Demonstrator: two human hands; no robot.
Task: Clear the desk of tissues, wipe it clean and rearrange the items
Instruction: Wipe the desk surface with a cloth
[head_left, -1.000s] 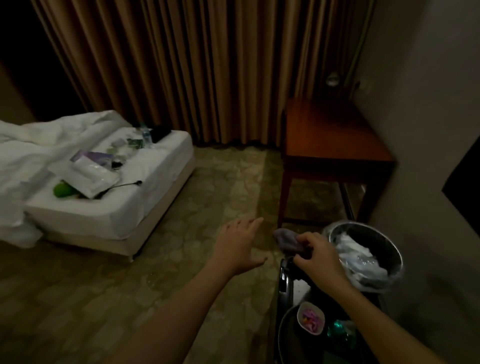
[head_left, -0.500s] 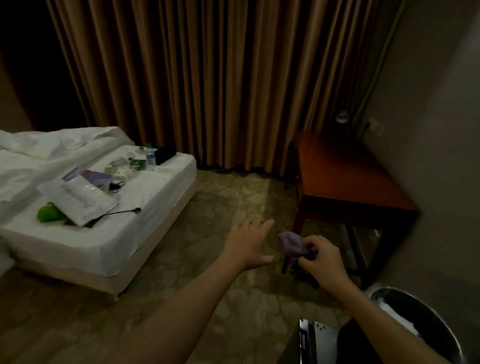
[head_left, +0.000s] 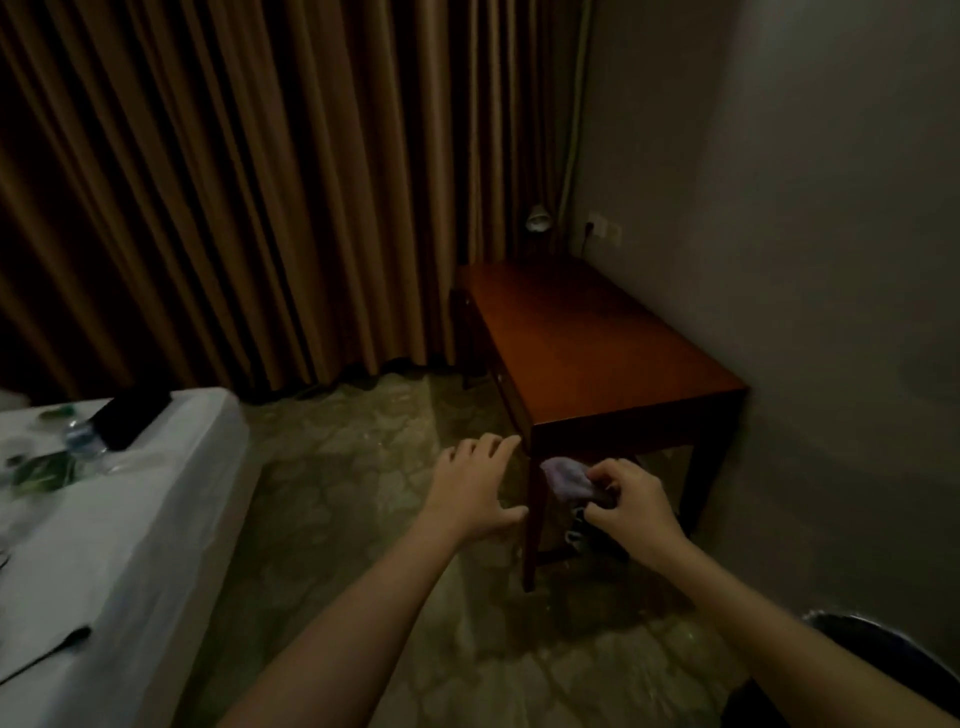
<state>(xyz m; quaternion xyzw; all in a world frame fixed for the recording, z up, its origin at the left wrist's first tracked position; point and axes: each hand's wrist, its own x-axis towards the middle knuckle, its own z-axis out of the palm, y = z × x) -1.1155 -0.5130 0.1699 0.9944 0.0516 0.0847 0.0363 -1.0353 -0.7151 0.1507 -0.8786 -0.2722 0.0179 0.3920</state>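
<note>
Wipe step starting. R hand (head_left: 631, 506) fingers clamped on cloth (head_left: 569, 480); L hand (head_left: 480, 486) fingers apart, holding nothing. Next: bring cloth onto desk (head_left: 587, 343) top, sweep.

Desk (head_left: 597, 353) right of bed (head_left: 130, 519)

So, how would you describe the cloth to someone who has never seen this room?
Find the reddish wooden desk against the right wall. In front of its near corner leg, the right hand pinches a small crumpled cloth. It is pale purple and soft, while the left hand beside it holds nothing.
</note>
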